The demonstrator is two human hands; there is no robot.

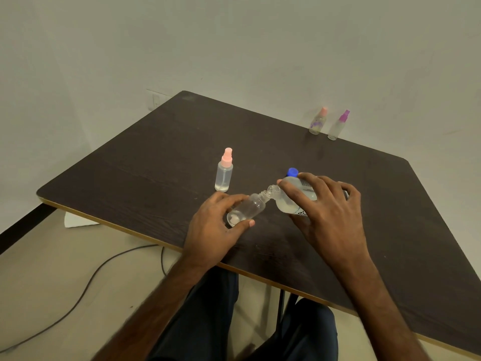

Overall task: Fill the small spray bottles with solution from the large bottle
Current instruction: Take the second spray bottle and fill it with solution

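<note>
Left hand [213,225] fingers wrapped round a small clear uncapped spray bottle [246,208], tilted, neck pointing up-right. Right hand [325,204] grips the large clear plastic bottle [289,198], tipped left so its open mouth meets the small neck, over the middle of the dark wood desk [390,204]. Long axes nearly in line, mouth to mouth. Flow probably under way, hard to see. Blue cap [292,172] sits just behind. Pink-topped spray bottle [224,170] stands far-left; two more capped bottles [328,123] far right.
</note>
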